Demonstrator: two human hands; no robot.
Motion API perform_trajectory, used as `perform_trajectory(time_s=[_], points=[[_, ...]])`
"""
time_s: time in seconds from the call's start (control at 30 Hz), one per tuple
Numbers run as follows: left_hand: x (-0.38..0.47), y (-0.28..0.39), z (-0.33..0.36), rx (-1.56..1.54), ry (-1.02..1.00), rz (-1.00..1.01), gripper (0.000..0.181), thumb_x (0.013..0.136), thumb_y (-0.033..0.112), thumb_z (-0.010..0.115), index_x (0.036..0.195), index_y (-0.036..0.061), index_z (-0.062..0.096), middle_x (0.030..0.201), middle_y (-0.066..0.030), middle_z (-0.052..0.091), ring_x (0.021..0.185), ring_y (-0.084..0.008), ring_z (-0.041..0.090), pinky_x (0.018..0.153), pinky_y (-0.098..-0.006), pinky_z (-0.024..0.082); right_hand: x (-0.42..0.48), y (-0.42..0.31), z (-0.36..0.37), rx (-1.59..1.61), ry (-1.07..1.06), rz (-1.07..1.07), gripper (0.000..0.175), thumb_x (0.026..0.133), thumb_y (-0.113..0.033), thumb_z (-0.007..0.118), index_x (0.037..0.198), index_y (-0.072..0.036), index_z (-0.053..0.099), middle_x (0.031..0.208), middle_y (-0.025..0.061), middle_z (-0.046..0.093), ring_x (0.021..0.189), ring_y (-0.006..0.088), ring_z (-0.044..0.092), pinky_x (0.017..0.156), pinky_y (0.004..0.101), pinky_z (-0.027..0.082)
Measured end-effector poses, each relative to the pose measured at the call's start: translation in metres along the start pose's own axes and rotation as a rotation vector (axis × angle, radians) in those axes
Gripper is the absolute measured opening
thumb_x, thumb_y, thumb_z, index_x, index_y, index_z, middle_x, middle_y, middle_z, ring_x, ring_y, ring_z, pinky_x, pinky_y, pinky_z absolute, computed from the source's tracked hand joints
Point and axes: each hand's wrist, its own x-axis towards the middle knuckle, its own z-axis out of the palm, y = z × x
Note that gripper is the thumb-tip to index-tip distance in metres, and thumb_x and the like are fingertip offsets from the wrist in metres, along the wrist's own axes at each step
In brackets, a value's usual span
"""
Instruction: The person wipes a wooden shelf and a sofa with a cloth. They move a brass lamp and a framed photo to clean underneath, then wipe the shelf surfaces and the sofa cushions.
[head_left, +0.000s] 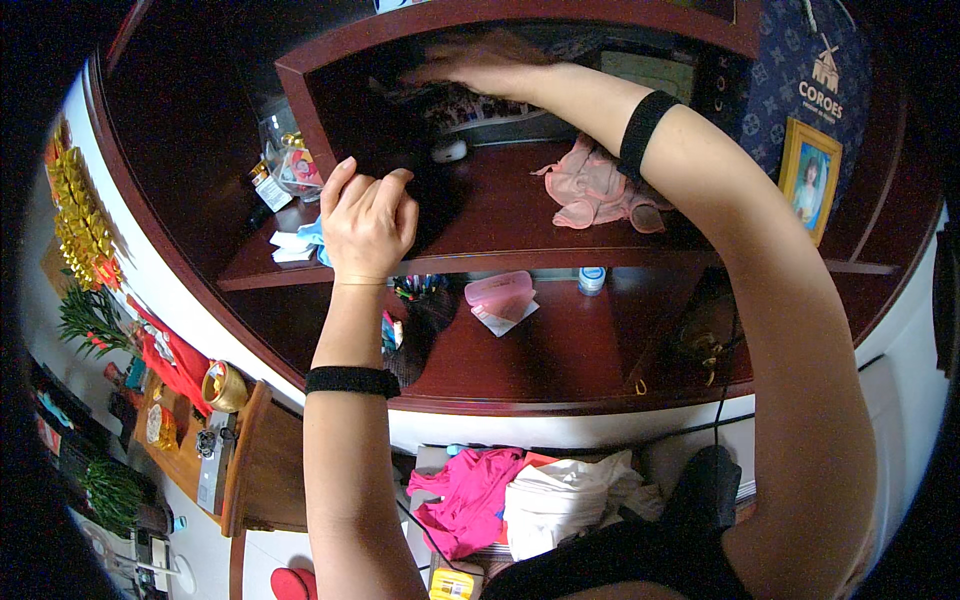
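My left hand (371, 221) is raised before the left part of a dark red wooden shelf unit, its fingers curled. A dark area lies behind it, and whether the fingers grip anything is unclear. Inside the upper compartment my right hand (480, 66), blurred, reaches across towards the left, near a dark framed picture (487, 112); its fingers cannot be made out. Below my right forearm, a crumpled pink-edged cloth (589, 187) lies on the shelf board (495, 225). A white rounded object (449, 151), perhaps a computer mouse, sits deeper in the compartment.
The lower shelf holds a pink plastic case (499, 289), a white-and-blue jar (592, 280) and pens (420, 286). On the right stand a patterned dark blue bag (787, 82) and a gold-framed photo (810, 180). Pink clothing (469, 502) and white clothing (562, 499) lie below.
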Motion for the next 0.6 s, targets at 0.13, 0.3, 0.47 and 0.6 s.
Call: perform_trajectory(time_s=[0.13,0.3,0.47,0.6], points=[[0.001,0.0,0.001,-0.002,0.008,0.01,0.021,0.076,0.009,0.063,0.096,0.0132,0.069,0.066,-0.0033,0.058,0.072,-0.0205,0.058,0.106,-0.0387,0.04,-0.002,0.028,0.022,0.061,-0.018,0.314,0.037,0.105,-0.029,0.036,0.131,-0.033,0.063,0.136,0.009,0.06,0.126,0.0337,0.055,0.11,0.0442,0.039],[0.002,0.001,0.0,0.015,0.026,0.027,0.019,0.075,0.009,0.063,0.093,0.0123,0.069,0.065,-0.0027,0.057,0.069,-0.0195,0.058,0.105,-0.038,0.041,-0.005,0.072,0.042,0.089,0.059,0.027,0.035,0.104,-0.029,0.041,0.132,-0.027,0.063,0.138,0.011,0.059,0.124,0.0343,0.056,0.107,0.0454,0.041],[0.003,0.002,0.001,0.029,0.05,0.031,0.016,0.074,0.009,0.064,0.089,0.0129,0.069,0.064,-0.0009,0.059,0.065,-0.0173,0.058,0.102,-0.0364,0.043,0.006,0.067,0.046,-0.096,-0.021,-0.062,0.034,0.102,-0.03,0.047,0.132,-0.023,0.062,0.135,0.0122,0.06,0.124,0.0351,0.056,0.107,0.0466,0.041],[0.003,0.002,0.001,0.028,0.044,0.032,0.016,0.073,0.009,0.064,0.088,0.013,0.069,0.062,-0.0015,0.057,0.065,-0.0177,0.058,0.102,-0.0364,0.043,0.005,0.06,0.045,-0.239,-0.084,0.213,0.038,0.098,-0.03,0.052,0.135,-0.022,0.059,0.135,0.0144,0.06,0.124,0.0362,0.056,0.107,0.0485,0.042]])
